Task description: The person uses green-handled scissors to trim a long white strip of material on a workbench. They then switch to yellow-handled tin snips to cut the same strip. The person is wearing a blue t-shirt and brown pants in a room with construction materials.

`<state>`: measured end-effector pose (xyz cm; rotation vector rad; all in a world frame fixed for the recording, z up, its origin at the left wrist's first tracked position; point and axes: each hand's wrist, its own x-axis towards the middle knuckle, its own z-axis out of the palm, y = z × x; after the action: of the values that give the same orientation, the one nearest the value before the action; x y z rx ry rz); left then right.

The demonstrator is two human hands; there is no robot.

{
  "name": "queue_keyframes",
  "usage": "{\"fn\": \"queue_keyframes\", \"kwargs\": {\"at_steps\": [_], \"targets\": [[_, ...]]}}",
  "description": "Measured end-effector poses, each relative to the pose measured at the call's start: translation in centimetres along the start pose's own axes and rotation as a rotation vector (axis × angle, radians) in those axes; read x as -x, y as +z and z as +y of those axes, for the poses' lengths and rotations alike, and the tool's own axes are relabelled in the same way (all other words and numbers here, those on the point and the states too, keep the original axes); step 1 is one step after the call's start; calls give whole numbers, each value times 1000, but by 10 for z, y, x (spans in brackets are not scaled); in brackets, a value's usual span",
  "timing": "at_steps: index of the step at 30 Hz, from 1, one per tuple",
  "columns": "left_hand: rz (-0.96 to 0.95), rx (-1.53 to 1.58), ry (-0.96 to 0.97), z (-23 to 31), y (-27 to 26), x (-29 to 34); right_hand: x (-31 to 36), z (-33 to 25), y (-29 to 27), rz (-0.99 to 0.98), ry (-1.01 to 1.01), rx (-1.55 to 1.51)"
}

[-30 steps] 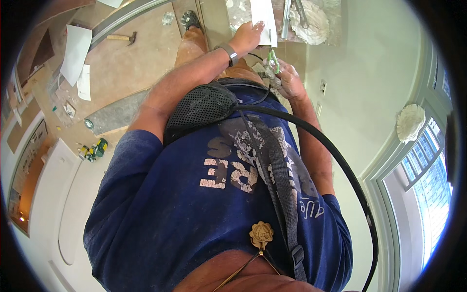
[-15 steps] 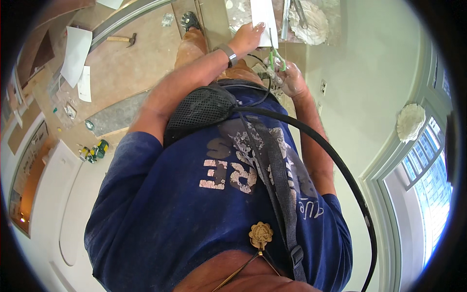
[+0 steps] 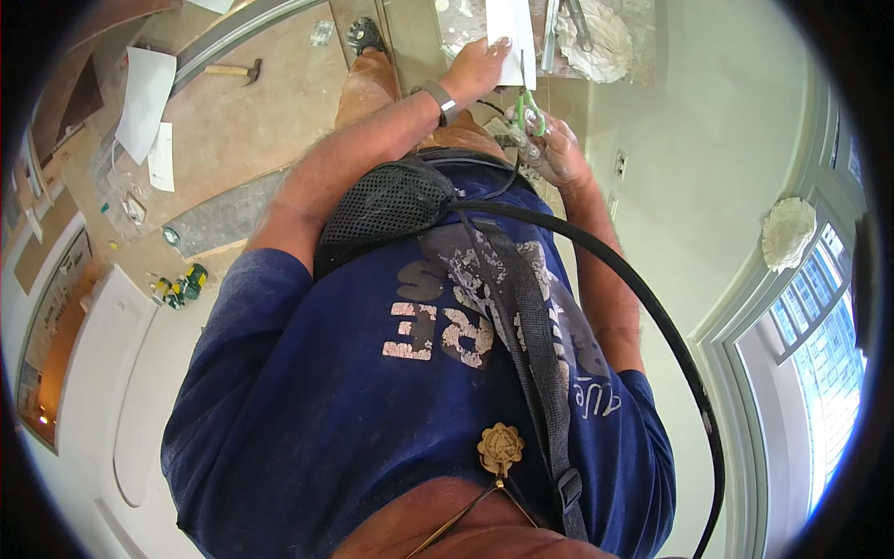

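Observation:
At the top of the head view, a narrow white strip (image 3: 508,20), paper or thin card, is pinched near its lower end by my left hand (image 3: 475,71), with the thumb on its face. Green-handled scissors (image 3: 529,117) are in my right hand (image 3: 557,153), whose fingers are dusted white and closed round the handles. The dark blades point away from me and lie against the strip's lower end. How far they have cut into it I cannot make out.
Beyond my hands, a smeared board (image 3: 643,58) bears a lump of white plaster (image 3: 596,45) and a metal tool (image 3: 579,23). Leftward lie a hammer (image 3: 247,72), white sheets (image 3: 146,98) and a green-yellow power tool (image 3: 193,279). A pale wall (image 3: 689,196) rises at right.
The scissors and my right hand have shifted very slightly left against the strip. My left hand keeps its pinch on it.

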<state>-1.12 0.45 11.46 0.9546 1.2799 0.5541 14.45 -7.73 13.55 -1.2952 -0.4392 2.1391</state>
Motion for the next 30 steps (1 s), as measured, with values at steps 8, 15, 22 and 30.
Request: {"fn": "queue_keyframes", "kwargs": {"at_steps": [8, 15, 22, 30], "targets": [[12, 81, 18, -24, 3, -8, 1, 4, 1, -14, 35, -3], [-6, 88, 58, -34, -1, -19, 0, -8, 5, -119, 46, -56], [-6, 97, 88, -21, 0, -18, 5, -24, 3, -249, 92, -174], [29, -61, -6, 0, -3, -4, 11, -29, 2, -82, 68, 234]]}}
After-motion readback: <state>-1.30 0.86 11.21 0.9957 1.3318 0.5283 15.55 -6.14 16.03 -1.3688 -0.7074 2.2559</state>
